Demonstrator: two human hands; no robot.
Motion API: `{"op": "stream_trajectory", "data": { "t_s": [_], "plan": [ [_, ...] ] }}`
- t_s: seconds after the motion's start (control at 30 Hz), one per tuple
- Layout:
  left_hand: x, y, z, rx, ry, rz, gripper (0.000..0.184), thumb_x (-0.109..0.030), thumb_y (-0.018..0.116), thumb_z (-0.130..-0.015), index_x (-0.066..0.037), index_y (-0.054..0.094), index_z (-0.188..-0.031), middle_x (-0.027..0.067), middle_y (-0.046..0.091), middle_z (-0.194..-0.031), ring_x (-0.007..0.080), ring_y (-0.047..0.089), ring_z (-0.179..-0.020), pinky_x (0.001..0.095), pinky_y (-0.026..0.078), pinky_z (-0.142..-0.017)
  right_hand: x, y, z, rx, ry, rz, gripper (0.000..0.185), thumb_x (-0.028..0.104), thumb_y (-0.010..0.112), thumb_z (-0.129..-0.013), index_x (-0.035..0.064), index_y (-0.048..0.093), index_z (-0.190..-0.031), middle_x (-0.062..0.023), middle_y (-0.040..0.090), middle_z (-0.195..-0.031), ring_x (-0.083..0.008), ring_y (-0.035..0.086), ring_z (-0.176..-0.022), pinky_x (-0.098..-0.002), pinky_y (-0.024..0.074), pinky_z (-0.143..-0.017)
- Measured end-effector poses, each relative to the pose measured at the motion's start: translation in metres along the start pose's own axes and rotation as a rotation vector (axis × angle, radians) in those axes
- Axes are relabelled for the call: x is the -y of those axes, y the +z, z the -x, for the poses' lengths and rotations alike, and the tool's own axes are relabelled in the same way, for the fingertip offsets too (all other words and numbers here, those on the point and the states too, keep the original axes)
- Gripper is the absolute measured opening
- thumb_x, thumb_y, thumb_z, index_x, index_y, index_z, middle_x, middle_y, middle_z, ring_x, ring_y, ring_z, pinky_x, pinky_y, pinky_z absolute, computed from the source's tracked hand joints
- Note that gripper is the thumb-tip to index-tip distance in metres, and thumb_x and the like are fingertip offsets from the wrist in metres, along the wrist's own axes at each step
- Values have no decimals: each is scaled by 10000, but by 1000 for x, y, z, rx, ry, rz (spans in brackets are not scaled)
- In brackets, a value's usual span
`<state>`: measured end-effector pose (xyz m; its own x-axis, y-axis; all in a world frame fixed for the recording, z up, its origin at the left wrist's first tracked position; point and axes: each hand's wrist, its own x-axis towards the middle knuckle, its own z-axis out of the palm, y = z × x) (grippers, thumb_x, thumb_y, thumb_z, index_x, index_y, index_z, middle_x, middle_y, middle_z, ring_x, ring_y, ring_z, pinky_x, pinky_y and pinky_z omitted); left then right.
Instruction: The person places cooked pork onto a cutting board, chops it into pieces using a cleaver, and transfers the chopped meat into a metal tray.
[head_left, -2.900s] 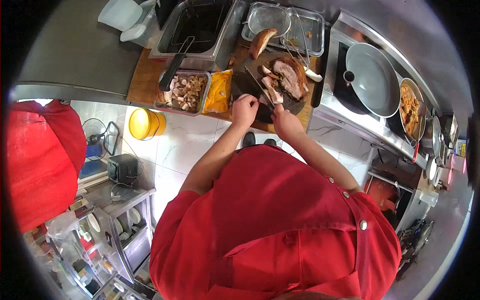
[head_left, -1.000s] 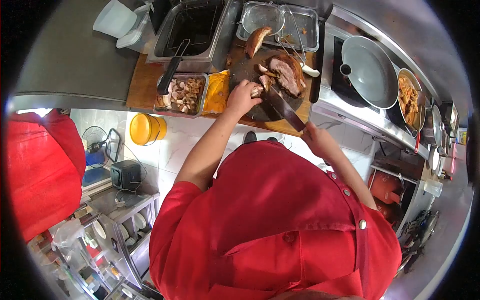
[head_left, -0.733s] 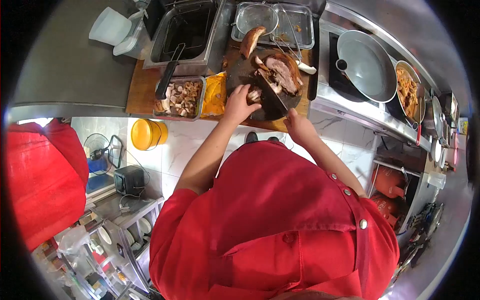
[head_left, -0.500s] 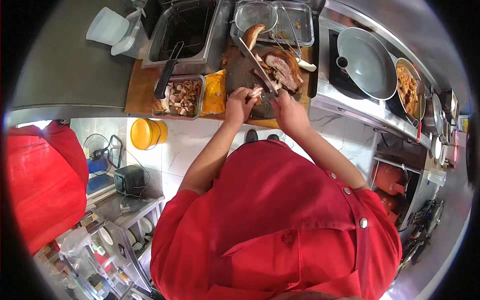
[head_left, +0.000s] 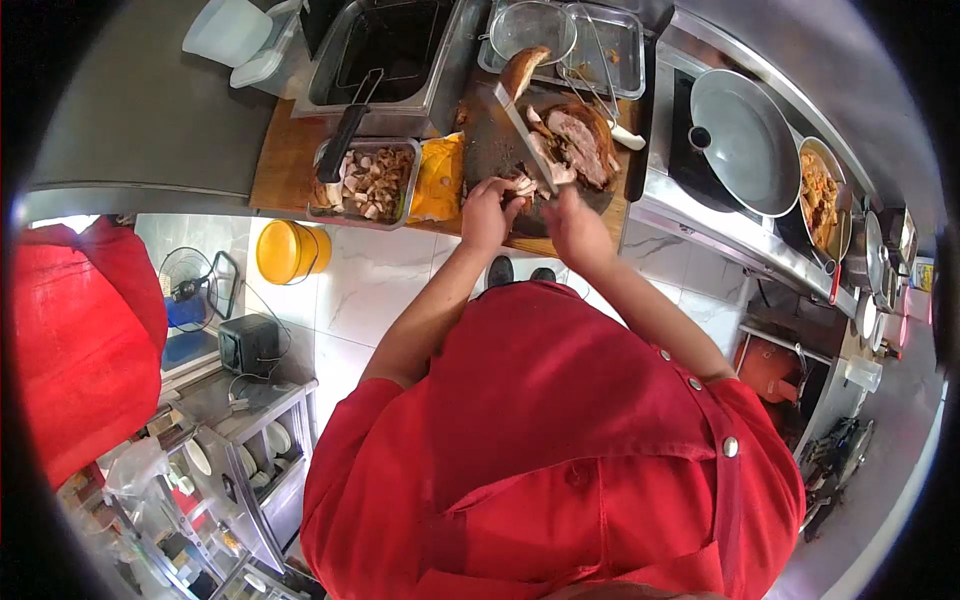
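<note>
My right hand (head_left: 578,230) is closed round the handle of a long-bladed knife (head_left: 526,138), the blade pointing away from me over a dark round chopping board (head_left: 485,145). Just left of the blade, my left hand (head_left: 487,213) has its fingers closed on a small piece of pale meat (head_left: 523,186). To the right of the blade lies a large browned joint of roast meat (head_left: 582,140), its cut face showing. A curved browned piece of meat (head_left: 524,72) rests at the board's far side.
Left of the board are a yellow packet (head_left: 437,180) and a metal tray (head_left: 411,190) of chopped meat, a black-handled tool (head_left: 343,145) across it. Behind stands a fryer tank (head_left: 440,95). A large pan (head_left: 745,140) sits on the right. Another person in red (head_left: 85,340) stands left.
The view has shifted slightly, moving the counter to the right. The knife blade is angled a little more steeply away from me. Both hands keep their holds.
</note>
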<state>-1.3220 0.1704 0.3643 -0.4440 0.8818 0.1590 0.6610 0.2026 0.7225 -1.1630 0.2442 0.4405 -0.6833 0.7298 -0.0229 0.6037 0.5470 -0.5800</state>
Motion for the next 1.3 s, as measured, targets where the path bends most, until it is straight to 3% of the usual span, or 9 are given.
{"op": "stream_trajectory", "data": {
  "t_s": [0.07,0.37,0.5,0.73,0.83,0.9,1.03,1.2,1.3],
  "plan": [
    [6,8,2,-100,40,-46,290,-122,729,-749,16,639,-987,154,633,-1015,306,640,-858,360,530,-744,-28,35,7,243,60,67,261,217,535,-914,9,406,-1006,-276,622,-781,-456,624,-785,-529,495,-691],
    [5,4,9,-116,-5,1,251,-122,744,-735,5,642,-926,134,628,-908,305,624,-798,360,521,-701,11,-6,-8,9,-42,-48,266,227,528,-911,13,422,-1026,-265,629,-793,-439,631,-774,-534,492,-668],
    [9,4,9,-109,54,-51,226,-123,737,-740,7,636,-896,136,626,-894,295,626,-789,369,511,-706,-21,42,11,243,32,82,269,230,519,-915,4,421,-1023,-262,632,-791,-438,638,-766,-535,500,-673],
    [9,4,11,-95,81,-21,199,-119,715,-752,-1,644,-895,127,625,-859,293,625,-763,374,506,-686,-24,32,-12,152,-85,41,283,241,536,-911,5,424,-1018,-259,644,-804,-427,642,-765,-519,509,-656],
    [-3,-2,9,-85,48,-8,279,-165,752,-724,-7,631,-919,131,620,-909,312,610,-838,400,497,-740,-15,2,-9,102,4,30,281,250,543,-907,19,428,-1017,-266,639,-830,-445,627,-786,-526,497,-679],
    [-10,-9,9,-79,211,-143,468,-229,788,-692,-18,590,-1060,146,576,-1086,335,543,-1023,443,451,-857,-22,-16,1,29,49,-21,264,259,552,-902,40,452,-1010,-264,636,-856,-459,612,-811,-526,480,-697],
    [-7,-8,-8,-34,130,-233,765,-321,807,-659,-48,459,-1283,131,439,-1324,344,403,-1220,482,346,-1003,-40,-74,41,143,185,-77,242,261,562,-895,49,485,-985,-241,644,-861,-446,615,-817,-524,466,-680],
    [5,0,-35,153,320,-246,826,-470,717,-749,-31,404,-1376,148,362,-1448,357,299,-1343,467,267,-1090,-62,-105,95,212,316,112,241,244,579,-882,45,495,-989,-234,644,-838,-434,617,-818,-521,460,-696],
    [-3,12,-43,212,378,-287,693,-445,731,-729,-51,530,-1263,136,474,-1324,345,390,-1256,463,313,-1046,-66,-98,106,266,374,254,251,233,591,-872,38,499,-1002,-233,645,-830,-429,618,-820,-516,458,-706]
  ]
}}
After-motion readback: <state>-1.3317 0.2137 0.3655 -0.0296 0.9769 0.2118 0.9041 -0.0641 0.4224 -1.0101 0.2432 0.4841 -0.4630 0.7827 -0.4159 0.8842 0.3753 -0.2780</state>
